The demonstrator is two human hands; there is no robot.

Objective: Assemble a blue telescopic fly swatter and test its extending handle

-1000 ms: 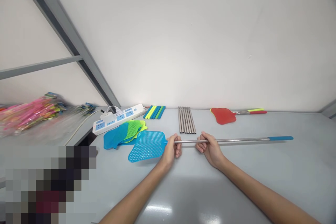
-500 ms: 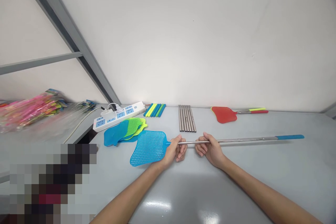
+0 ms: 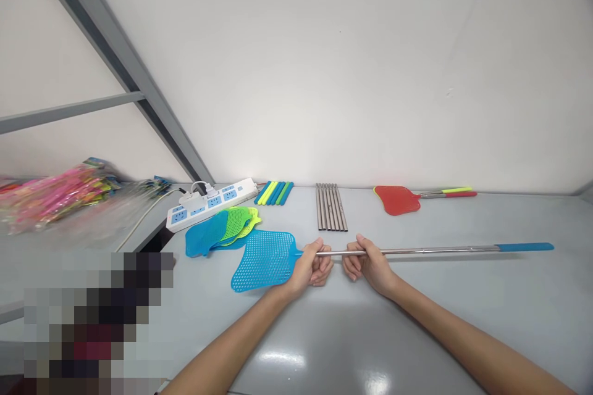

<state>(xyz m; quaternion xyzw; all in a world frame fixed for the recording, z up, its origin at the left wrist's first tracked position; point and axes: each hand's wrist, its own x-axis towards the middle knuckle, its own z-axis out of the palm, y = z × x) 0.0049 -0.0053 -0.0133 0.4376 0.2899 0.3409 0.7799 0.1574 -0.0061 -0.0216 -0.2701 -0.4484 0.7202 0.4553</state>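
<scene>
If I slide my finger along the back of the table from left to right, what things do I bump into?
Pink packets → white power strip → green and blue handle grips → metal rods → red fly swatter.

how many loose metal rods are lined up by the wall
6 by my count, though they touch and blur together. The metal rods lie side by side at the back of the table, between the coloured handle sleeves and the red swatter.
</scene>
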